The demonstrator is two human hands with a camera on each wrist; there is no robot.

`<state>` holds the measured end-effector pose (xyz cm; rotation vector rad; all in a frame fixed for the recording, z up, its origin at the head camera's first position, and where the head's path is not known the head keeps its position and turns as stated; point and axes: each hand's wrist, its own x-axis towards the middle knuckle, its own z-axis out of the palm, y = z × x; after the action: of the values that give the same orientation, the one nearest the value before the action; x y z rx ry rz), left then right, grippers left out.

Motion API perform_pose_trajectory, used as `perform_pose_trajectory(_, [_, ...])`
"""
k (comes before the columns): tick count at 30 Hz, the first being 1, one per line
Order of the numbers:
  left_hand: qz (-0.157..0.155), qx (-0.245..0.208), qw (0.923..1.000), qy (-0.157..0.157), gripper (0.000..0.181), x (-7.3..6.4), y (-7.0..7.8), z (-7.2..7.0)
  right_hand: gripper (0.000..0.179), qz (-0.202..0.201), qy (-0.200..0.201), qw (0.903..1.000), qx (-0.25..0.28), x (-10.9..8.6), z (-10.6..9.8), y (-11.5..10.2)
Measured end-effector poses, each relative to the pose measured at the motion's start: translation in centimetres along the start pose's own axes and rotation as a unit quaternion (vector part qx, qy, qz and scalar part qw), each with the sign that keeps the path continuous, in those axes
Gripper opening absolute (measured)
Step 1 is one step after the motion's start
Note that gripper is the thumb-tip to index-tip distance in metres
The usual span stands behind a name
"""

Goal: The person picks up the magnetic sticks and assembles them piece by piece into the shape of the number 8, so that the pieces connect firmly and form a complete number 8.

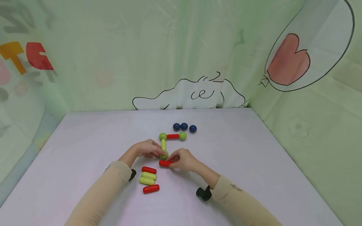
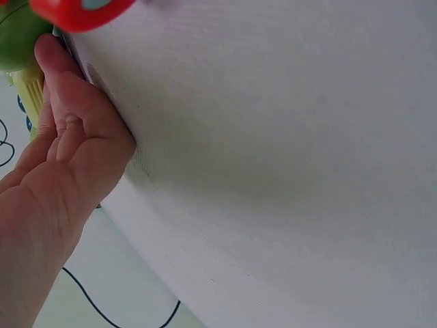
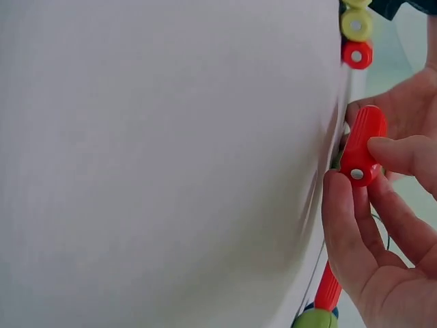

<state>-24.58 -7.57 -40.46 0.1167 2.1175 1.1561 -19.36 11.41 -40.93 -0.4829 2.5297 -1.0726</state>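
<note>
My right hand (image 1: 184,160) pinches a red magnetic rod (image 1: 163,163) between thumb and fingers; in the right wrist view a metal disc marks the near end of this rod (image 3: 365,133). Just behind it, my left hand (image 1: 147,148) holds a green ball (image 1: 165,156) with its fingertips. From that ball a yellow rod (image 1: 163,144) runs back to a second green ball (image 1: 162,136). A red rod (image 1: 172,136) links this one to a third green ball (image 1: 183,136) on the right. Whether the held rod touches the nearest ball, I cannot tell.
Three dark blue balls (image 1: 184,126) lie behind the joined pieces. Near the left forearm are loose rods: a red one (image 1: 149,170), two yellow ones (image 1: 148,176) and another red one (image 1: 151,189). Printed cloth (image 1: 113,62) walls the white table (image 1: 93,131) at the back and sides.
</note>
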Motion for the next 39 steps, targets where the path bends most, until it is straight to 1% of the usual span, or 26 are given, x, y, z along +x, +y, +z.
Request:
perform_pose_trajectory(4, [-0.005,-0.007,0.9999,0.007,0.034,-0.2,0.0,0.0,0.017,0.010,-0.003,0.9999,0.010,-0.1,-0.6,0.5])
perform_pose_trajectory(11, [-0.006,-0.013,0.9998,0.014,0.040,-0.3,0.0,0.0,0.018,0.009,0.000,1.0000,0.004,-0.2,-1.6,1.3])
perform_pose_trajectory(18, [-0.008,-0.017,0.9997,0.017,0.044,-0.3,-0.1,0.0,0.018,0.044,0.019,0.9988,0.008,0.2,-2.3,2.1])
perform_pose_trajectory(20, [-0.008,-0.019,0.9996,0.018,0.046,-0.3,-0.1,0.0,0.019,0.045,0.022,0.9987,0.009,0.4,-2.4,2.4])
perform_pose_trajectory(23, [-0.007,-0.023,0.9995,0.017,0.047,-0.3,-0.1,0.0,0.018,0.047,0.023,0.9985,0.016,0.7,-2.6,2.8])
perform_pose_trajectory(27, [-0.003,-0.023,0.9996,0.015,0.045,-0.2,-0.2,0.1,0.019,0.047,0.020,0.9984,0.024,1.0,-2.8,2.9])
perform_pose_trajectory(34, [-0.003,-0.019,0.9997,0.012,0.038,-0.2,-0.1,0.1,0.020,0.020,0.008,0.9997,0.015,1.4,-3.1,2.6])
perform_pose_trajectory(39, [-0.005,-0.021,0.9997,0.012,0.039,-0.2,-0.1,0.0,0.021,0.025,0.008,0.9996,0.010,1.7,-3.2,2.5])
